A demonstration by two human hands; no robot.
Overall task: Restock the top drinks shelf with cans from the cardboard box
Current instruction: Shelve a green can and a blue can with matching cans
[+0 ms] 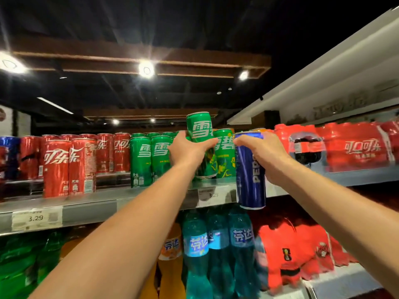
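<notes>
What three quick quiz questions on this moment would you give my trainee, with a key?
1. True or false: the left hand grips a green can.
2. Pick one. The blue can in the right hand is: A) standing among the shelf's cans; B) held in front of the top shelf, with its base below the shelf's front edge; C) lying on its side.
3. Fill in: the front cans left of the green row are coloured ___.

Key: 1 true; 2 B; 3 red.
</notes>
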